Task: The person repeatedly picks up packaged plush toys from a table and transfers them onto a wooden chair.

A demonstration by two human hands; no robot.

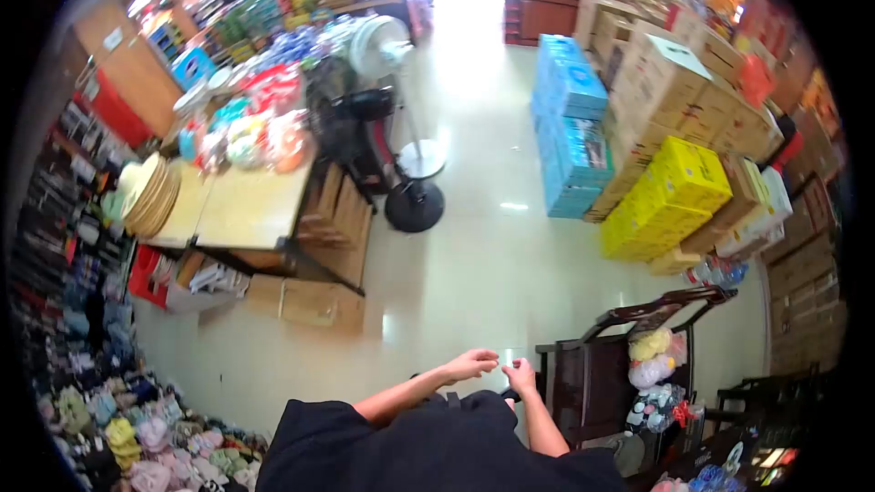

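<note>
My left hand (472, 364) is held out in front of my dark shirt (447, 446), its fingers stretched loosely to the right. Just beside it is my right hand (521, 376), with its fingers bent together in what looks like a pinch. A small gap separates the two hands. I cannot make out anything between my right fingertips. Below both hands lies the pale shiny floor (456, 292). Nearest to my right hand stands a dark wooden chair (579, 387).
On the left, a table (251, 210) bears bagged goods and stacked round plates (150, 205). Standing fans (415, 205) are beside it. Blue boxes (567, 128), yellow boxes (670, 187) and brown cartons (661, 82) line the right. Small cloth items (146, 442) are heaped at lower left.
</note>
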